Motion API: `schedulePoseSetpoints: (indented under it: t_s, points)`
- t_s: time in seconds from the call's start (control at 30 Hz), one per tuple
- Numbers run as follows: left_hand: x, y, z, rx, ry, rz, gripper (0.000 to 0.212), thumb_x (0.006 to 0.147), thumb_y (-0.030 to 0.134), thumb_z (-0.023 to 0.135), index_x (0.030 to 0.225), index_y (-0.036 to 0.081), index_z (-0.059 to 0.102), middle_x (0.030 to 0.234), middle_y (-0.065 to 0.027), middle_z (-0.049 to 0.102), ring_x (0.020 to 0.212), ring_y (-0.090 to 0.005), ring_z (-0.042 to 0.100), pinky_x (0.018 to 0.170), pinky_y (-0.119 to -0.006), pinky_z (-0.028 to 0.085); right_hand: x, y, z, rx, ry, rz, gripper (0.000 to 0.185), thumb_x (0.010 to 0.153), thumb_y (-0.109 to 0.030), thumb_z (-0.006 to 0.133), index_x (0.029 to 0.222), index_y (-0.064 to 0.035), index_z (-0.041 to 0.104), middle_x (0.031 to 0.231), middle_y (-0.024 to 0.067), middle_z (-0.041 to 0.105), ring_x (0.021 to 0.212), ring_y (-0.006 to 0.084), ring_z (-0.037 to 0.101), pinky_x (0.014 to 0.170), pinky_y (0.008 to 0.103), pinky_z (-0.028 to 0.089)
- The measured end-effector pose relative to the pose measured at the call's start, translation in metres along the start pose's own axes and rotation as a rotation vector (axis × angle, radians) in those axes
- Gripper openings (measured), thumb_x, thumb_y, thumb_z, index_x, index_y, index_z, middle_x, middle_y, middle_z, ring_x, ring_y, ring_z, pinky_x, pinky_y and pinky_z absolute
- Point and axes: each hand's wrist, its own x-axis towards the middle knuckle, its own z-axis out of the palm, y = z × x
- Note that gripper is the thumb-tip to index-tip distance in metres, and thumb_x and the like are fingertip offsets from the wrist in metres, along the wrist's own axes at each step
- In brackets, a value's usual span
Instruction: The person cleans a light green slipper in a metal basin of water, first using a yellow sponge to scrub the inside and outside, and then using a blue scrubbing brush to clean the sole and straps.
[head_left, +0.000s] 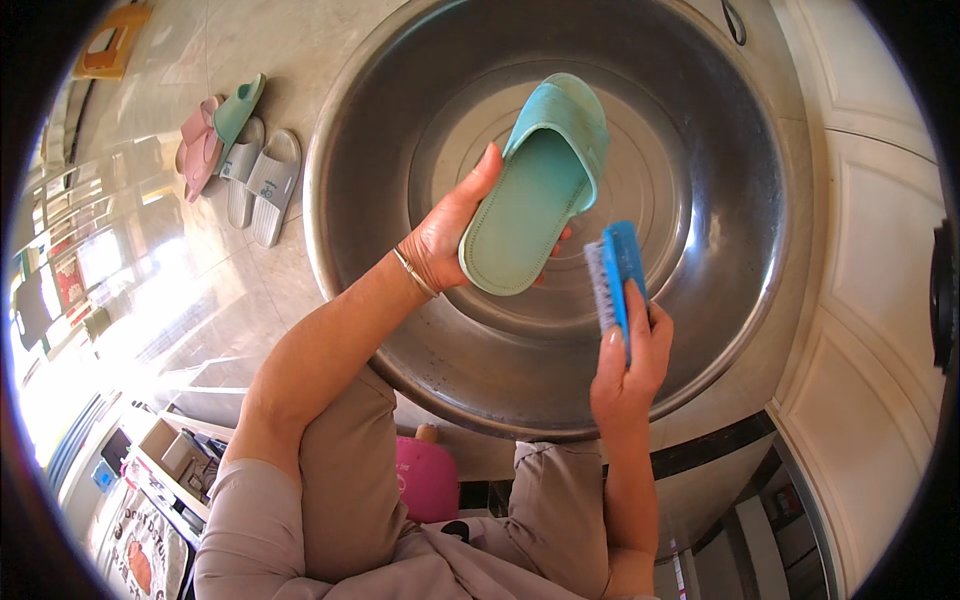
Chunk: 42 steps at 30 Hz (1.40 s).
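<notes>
My left hand (450, 236) grips a mint-green slide slipper (517, 225) by its side, thumb along the near edge and fingers wrapped beneath the sole. The slipper is held above a large round metal basin (360, 150), its insole facing up and its toe pointing away from me. In my right hand (634, 360) is a blue scrubbing brush (624, 262). Its pale bristles face left, towards the slipper, with a gap between the two. Parts of my left fingers are hidden under the slipper.
On the tiled floor left of the basin lie grey slippers (271, 187), pink slippers (201, 146) and another green slipper (238, 109). White panelled doors (877, 240) stand at the right. A pink object (427, 476) sits between my knees. A drawer with items (184, 457) is at lower left.
</notes>
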Motion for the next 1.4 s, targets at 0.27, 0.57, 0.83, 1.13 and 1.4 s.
schedulePoseSetpoints:
  t_s: [0.27,0.57,0.83,1.13,1.4]
  points:
    - [-0.003,-0.006,0.017,0.027,0.129,0.051,0.076,0.088,0.066,0.043,0.135,0.006,0.043,0.128,-0.0147,0.055,0.114,-0.0265,0.057,0.095,-0.044,0.050,0.023,-0.031,0.024,-0.110,-0.024,-0.225,0.050,0.076,-0.009,0.067,0.124,-0.0043,0.056,0.114,0.0285,0.049,0.090,0.0406,0.054,0.078,0.0431,0.047]
    - [-0.012,-0.012,0.031,0.119,0.233,0.057,0.070,0.087,0.057,0.056,0.131,0.004,0.046,0.124,-0.0130,0.057,0.111,-0.0238,0.058,0.096,-0.039,0.049,0.048,-0.026,0.057,-0.409,0.064,-0.286,0.052,0.076,-0.015,0.064,0.128,-0.0108,0.054,0.129,0.0124,0.053,0.062,0.0264,0.054,0.059,0.0343,0.045]
    - [-0.002,-0.023,0.053,0.288,0.361,0.132,0.054,0.095,0.047,0.051,0.128,0.005,0.047,0.121,-0.0107,0.057,0.110,-0.0192,0.058,0.094,-0.035,0.049,0.072,-0.026,0.076,-0.488,0.122,-0.098,0.046,0.082,-0.022,0.062,0.124,-0.0077,0.054,0.119,0.0100,0.057,0.058,0.0271,0.056,0.055,0.0362,0.046]
    - [-0.018,-0.034,0.052,0.333,0.345,0.157,0.061,0.095,0.044,0.053,0.138,0.006,0.031,0.125,-0.0098,0.048,0.116,-0.0188,0.048,0.097,-0.038,0.045,0.035,-0.044,0.067,-0.397,0.073,-0.096,0.042,0.084,-0.018,0.060,0.122,-0.0018,0.053,0.121,0.0122,0.057,0.070,0.0320,0.059,0.061,0.0401,0.046]
    - [-0.027,-0.029,0.048,0.298,0.464,0.171,0.045,0.097,0.045,0.048,0.119,0.006,0.050,0.107,-0.0076,0.060,0.098,-0.0154,0.059,0.088,-0.032,0.050,0.020,-0.061,0.071,-0.028,0.031,0.044,0.036,0.088,-0.015,0.054,0.121,0.0004,0.052,0.117,0.0211,0.057,0.087,0.0420,0.061,0.074,0.0485,0.048]
